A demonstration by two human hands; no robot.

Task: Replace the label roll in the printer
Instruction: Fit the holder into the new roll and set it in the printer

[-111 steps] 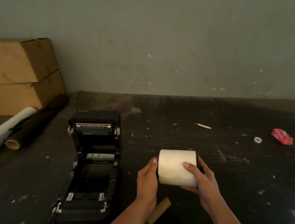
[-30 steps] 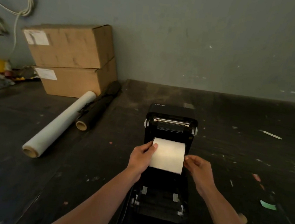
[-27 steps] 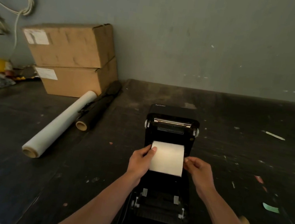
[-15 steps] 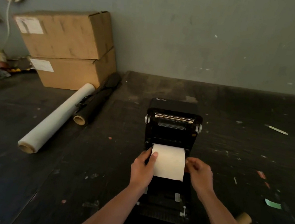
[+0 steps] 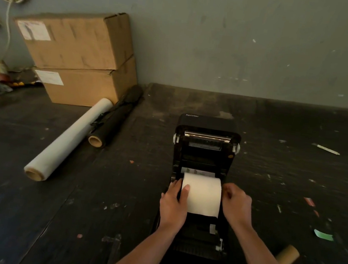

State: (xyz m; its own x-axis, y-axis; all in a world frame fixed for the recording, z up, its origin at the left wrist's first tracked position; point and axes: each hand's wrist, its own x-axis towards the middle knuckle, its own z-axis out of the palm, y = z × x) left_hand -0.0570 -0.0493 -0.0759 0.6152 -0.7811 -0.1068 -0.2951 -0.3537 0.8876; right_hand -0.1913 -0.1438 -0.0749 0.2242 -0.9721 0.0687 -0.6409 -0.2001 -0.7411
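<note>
A black label printer (image 5: 206, 149) stands on the dark table with its lid tipped back and open. A white label roll (image 5: 201, 195) lies across its open bay. My left hand (image 5: 173, 204) grips the roll's left end, thumb on top of the paper. My right hand (image 5: 236, 204) is curled against the roll's right end, fingers bent at the bay wall. A bare brown cardboard core (image 5: 287, 256) lies on the table to the right of the printer, beside my right forearm.
Two stacked cardboard boxes (image 5: 79, 54) stand at the back left against the wall. A long white film roll (image 5: 66, 140) and a black roll (image 5: 116, 116) lie in front of them. Scraps and a green paper bit (image 5: 322, 234) dot the table at the right.
The roll was carried from the table's right over to the printer. Over the last second both hands lowered it deeper into the open bay.
</note>
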